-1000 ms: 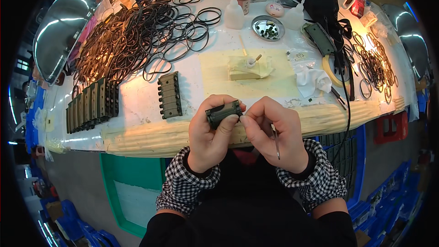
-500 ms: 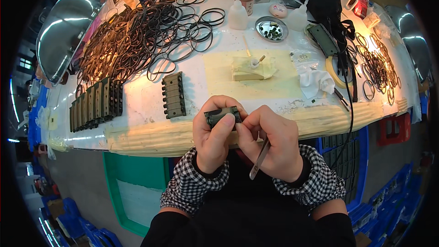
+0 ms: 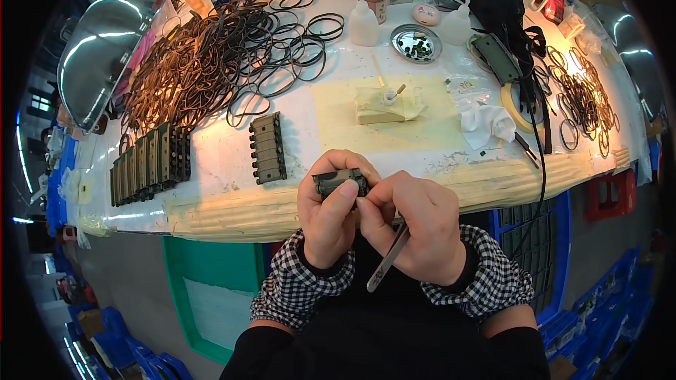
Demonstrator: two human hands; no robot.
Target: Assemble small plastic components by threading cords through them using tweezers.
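Note:
My left hand (image 3: 325, 222) is closed round a small dark green, box-like part (image 3: 336, 182), its thumb pressed on the front face. My right hand (image 3: 424, 229) pinches thumb and forefinger together at the right end of that part; anything tiny between those fingertips is hidden. Metal tweezers (image 3: 389, 257) are gripped in the same right hand, slanting down toward my body. Beyond my left hand lies a ribbed green strip (image 3: 267, 149) on the table. A taped block (image 3: 387, 107) with a small cup and a stick sits just past my hands.
Stacked green parts (image 3: 150, 167) stand at left, below a heap of dark rubber bands (image 3: 204, 63). Squeeze bottles (image 3: 364, 24) and a round metal dish (image 3: 416, 43) of small green pieces are farther back. A black cable (image 3: 541, 190) hangs over the padded edge (image 3: 232, 214).
The tweezers' lower end has swung left and down. My right fingertips have shifted slightly left along the part's end. My left hand keeps its hold.

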